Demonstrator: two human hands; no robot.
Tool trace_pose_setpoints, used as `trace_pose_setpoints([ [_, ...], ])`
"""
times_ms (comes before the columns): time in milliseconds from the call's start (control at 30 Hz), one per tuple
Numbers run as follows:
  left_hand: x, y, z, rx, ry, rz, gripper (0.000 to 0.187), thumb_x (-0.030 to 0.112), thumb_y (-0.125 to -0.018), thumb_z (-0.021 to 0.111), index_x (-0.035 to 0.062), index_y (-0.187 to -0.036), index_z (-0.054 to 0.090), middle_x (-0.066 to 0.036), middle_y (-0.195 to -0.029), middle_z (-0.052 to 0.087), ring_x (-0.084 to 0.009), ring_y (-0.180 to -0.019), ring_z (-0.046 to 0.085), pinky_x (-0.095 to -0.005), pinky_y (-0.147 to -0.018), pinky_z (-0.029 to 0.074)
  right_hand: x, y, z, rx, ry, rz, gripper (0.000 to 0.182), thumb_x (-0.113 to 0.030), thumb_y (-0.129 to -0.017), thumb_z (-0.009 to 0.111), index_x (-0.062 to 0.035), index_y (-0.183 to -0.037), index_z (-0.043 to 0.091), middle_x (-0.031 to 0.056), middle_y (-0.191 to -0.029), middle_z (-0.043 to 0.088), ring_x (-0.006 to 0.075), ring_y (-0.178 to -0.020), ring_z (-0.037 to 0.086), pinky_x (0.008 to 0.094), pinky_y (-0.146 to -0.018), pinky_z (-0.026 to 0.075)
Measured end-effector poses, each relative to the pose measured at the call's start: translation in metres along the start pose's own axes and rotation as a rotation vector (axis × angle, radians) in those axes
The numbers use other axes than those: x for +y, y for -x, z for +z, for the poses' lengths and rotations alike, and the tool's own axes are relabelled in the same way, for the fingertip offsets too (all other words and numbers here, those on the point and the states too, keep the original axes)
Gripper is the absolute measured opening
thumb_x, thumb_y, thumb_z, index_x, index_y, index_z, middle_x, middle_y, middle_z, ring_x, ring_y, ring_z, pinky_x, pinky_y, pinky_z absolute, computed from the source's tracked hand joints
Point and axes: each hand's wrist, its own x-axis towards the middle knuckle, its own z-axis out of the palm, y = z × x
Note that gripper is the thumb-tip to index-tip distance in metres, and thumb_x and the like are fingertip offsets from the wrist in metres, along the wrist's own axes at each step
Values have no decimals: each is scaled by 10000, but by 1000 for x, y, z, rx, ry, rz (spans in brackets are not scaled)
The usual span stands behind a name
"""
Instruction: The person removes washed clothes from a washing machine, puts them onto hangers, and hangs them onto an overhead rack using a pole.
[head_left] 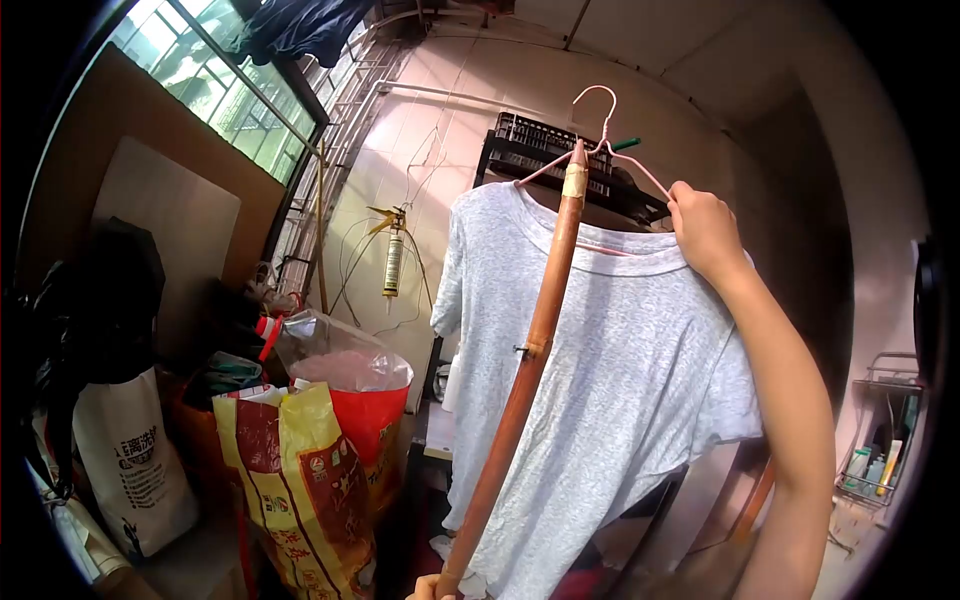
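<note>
A light grey T-shirt (620,380) hangs on a pink wire hanger (611,112), facing me. My right hand (706,230) is closed on the hanger's right arm, by the shirt's shoulder. At the bottom edge, my left hand (427,588) wraps round the lower end of a reddish-brown bamboo pole (540,320), only its fingers showing. The pole slants up in front of the shirt, and its taped, narrow tip overlaps the hanger just below the hook. A small dark piece sticks out midway along the pole.
Yellow and red printed bags (300,480) and a white bag (135,470) stand at lower left. A caulking gun (394,255) hangs on the tiled wall. Behind the hanger is a black crate (535,135) on a rack. A wire shelf (880,430) with bottles is at right; dark clothing (305,30) hangs overhead.
</note>
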Motion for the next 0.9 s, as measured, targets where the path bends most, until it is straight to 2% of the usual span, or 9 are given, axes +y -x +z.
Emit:
trace_pose_setpoints([
  [467, 5, 0, 14, -57, -34, -107, 259, 184, -882, 477, 23, -1080, 434, -135, -669, 542, -259, -542, 540, -342, -500, 426, 6, 8, -1, -68, -197, 75, 133, -165, -844, 503, -39, -844, 545, 168, -727, 603, 362, -707, 582, 442, -628, 455],
  [500, 4, -1, 16, 5, -68, 66, 262, 198, -887, 467, 25, -1082, 439, -133, -676, 541, -261, -560, 536, -349, -511, 428, 9, 8, -3, -53, -203, 45, 133, -154, -841, 505, -29, -841, 550, 173, -712, 596, 358, -689, 576, 430, -616, 447],
  [567, 10, 2, 16, -25, -43, -11, 261, 202, -891, 461, 23, -1080, 445, -141, -727, 546, -270, -604, 537, -358, -544, 432, 11, 8, -4, -26, -214, -13, 134, -133, -835, 508, -9, -834, 559, 182, -684, 581, 352, -654, 564, 407, -591, 431],
  [600, 20, 2, 8, -160, -94, -156, 285, 198, -891, 464, 3, -1098, 437, -173, -813, 549, -302, -696, 541, -369, -619, 437, 11, 10, -7, -51, -202, -12, 132, -133, -837, 511, -10, -850, 557, 171, -675, 577, 341, -649, 561, 402, -592, 430],
  [700, 5, 1, 20, -28, -120, -5, 311, 192, -892, 461, -14, -1122, 424, -209, -912, 538, -335, -789, 534, -373, -694, 431, 2, 37, -2, -90, -235, 4, 134, -137, -843, 508, -15, -872, 554, 157, -645, 566, 330, -635, 558, 396, -592, 429],
  [733, -7, 5, 23, 20, -203, 30, 321, 187, -895, 458, -27, -1132, 417, -209, -927, 522, -337, -813, 517, -373, -727, 422, 0, 42, -3, -184, -211, 39, 144, -129, -832, 526, -21, -922, 556, 143, -716, 573, 310, -691, 559, 380, -631, 438],
  [833, -37, 15, 29, 4, -46, 43, 282, 157, -894, 446, -13, -1118, 430, -182, -910, 503, -285, -778, 503, -353, -696, 421, -9, 63, 2, 75, -288, -108, 200, -125, -808, 554, -28, -983, 542, 150, -920, 586, 315, -879, 548, 386, -757, 439],
  [867, -29, 11, 21, -58, 30, -38, 241, 128, -888, 436, 7, -1097, 444, -141, -811, 500, -222, -689, 486, -332, -619, 417, -21, 77, -3, 168, -129, -188, 391, -139, -777, 594, -43, -1145, 501, 150, -1164, 489, 320, -1120, 419, 411, -937, 340],
  [900, 6, -2, 11, -73, 44, -49, 208, 112, -884, 429, 27, -1072, 454, -113, -718, 508, -192, -611, 487, -325, -546, 407, -39, 97, -12, 111, -150, -172, 436, -176, -774, 602, -55, -1176, 487, 146, -1219, 447, 329, -1173, 359, 452, -972, 281],
])
